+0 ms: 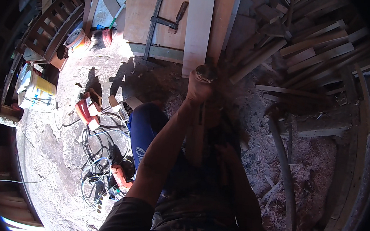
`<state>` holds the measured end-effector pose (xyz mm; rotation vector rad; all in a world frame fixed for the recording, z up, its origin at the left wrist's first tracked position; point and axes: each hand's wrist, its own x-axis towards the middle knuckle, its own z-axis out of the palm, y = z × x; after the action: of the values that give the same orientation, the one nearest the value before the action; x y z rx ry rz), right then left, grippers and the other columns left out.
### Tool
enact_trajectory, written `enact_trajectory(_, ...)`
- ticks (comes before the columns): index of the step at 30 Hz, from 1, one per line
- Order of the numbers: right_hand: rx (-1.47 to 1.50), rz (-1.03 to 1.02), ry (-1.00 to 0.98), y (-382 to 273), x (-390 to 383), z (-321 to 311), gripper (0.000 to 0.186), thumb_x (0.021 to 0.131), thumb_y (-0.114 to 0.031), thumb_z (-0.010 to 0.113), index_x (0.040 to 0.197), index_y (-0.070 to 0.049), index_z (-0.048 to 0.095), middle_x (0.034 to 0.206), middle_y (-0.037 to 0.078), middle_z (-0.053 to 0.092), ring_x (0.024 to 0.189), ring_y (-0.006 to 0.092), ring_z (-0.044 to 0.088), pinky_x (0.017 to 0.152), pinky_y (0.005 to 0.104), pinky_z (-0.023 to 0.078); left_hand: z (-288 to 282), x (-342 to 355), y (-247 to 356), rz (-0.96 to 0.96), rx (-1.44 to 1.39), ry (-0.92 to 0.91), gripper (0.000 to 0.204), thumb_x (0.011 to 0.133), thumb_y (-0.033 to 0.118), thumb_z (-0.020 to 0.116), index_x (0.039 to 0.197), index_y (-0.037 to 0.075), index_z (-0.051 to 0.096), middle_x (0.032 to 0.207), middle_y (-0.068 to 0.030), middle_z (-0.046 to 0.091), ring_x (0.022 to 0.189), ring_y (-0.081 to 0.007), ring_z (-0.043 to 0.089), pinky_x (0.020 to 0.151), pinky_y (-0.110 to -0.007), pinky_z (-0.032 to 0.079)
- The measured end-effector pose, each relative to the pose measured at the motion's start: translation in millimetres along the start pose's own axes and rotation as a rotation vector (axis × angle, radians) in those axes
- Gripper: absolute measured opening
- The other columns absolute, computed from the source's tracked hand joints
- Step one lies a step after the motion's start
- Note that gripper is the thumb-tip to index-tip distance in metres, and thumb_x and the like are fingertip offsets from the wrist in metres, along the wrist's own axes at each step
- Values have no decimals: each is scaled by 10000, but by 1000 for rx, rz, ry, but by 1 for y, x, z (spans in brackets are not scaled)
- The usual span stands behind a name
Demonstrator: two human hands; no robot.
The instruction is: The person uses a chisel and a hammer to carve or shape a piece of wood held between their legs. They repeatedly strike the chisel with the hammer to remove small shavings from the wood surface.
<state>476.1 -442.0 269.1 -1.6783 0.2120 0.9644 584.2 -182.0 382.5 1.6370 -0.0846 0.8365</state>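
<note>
My left hand point(199, 90) is stretched out in front of me, its fingers closed around a dark, round-topped thing point(206, 72) whose kind I cannot make out. It is beside the near end of a long pale board point(198, 29). Below the hand, a narrow strip of wood point(195, 142) runs back between my legs. Deep shadow covers my right hand point(227, 155), low near my lap at the right of that strip. Its fingers are too dark to read, as is anything in them.
A bar clamp point(151, 21) lies across wide panels ahead. Wood offcuts point(320, 48) pile up at the right, by a curved stick point(283, 158) over shavings. Left are an orange power tool point(120, 177), tangled cables point(89, 140), a red tool point(86, 111) and a white bucket point(39, 91).
</note>
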Motion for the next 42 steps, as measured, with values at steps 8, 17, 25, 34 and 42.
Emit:
enact_trajectory(8,75,0,-21,7,3,-6,345,886,-251,712,1119,-25,597,804,42,630,600,145,603,513,302,511,-8,-4,8,-138,-80,8,70,806,68,711,789,20,664,720,-4,646,675,-71,604,587,-273,479)
enact_trajectory(17,244,-191,46,-27,-18,2,429,845,-84,716,1223,-36,518,802,46,598,554,147,591,462,295,510,-1,-10,13,-201,-174,25,61,798,57,703,836,13,684,788,0,679,727,-64,606,620,-259,480)
enact_trajectory(25,-39,-388,111,-134,-86,9,590,902,-140,675,1403,-62,372,880,78,594,584,180,616,467,314,512,-8,-12,15,-243,-294,68,47,801,53,707,812,20,676,783,14,665,702,-66,595,607,-251,470)
enact_trajectory(34,-688,-915,212,-216,-118,31,621,919,-146,647,1443,-32,334,1161,289,621,1033,438,658,820,452,550,-11,-16,4,-189,-281,42,121,816,81,704,896,-9,694,849,-7,706,768,-77,631,671,-269,515)
enact_trajectory(42,-738,-1233,263,-261,-142,39,603,924,-115,640,1447,-27,354,1235,259,607,1100,393,642,899,437,528,2,-18,9,-139,-189,16,215,788,136,752,951,6,701,848,-39,732,786,-92,664,706,-288,540)
